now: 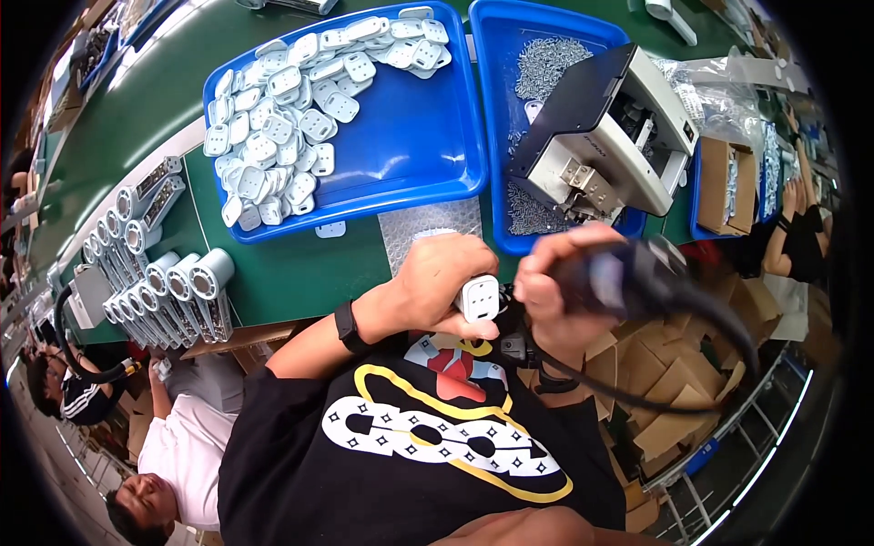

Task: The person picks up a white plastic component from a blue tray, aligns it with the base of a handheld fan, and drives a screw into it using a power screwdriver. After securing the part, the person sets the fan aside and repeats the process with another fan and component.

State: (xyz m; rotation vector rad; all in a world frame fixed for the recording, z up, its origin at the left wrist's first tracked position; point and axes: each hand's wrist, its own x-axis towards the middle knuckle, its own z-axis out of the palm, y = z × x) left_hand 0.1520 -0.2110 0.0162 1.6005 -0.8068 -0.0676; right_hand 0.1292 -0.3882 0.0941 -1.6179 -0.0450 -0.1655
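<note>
My left hand [435,280] is closed around a white rounded-square cover [480,298] with several small holes in its face, and the thumb presses at its lower edge. What lies behind the cover is hidden by the fingers. Just to the right, my right hand [555,296] grips a black electric screwdriver [624,278], smeared by motion. A thick dark cable [728,337] trails from it to the right. The tool's tip cannot be made out.
A blue tray [414,198] of similar white covers stands ahead. Beside it, another blue tray [487,91] holds small screws and a screw feeder [583,146]. Grey tubular housings [182,278] stand in rows at left. Cardboard [678,391] lies at right; other people sit nearby.
</note>
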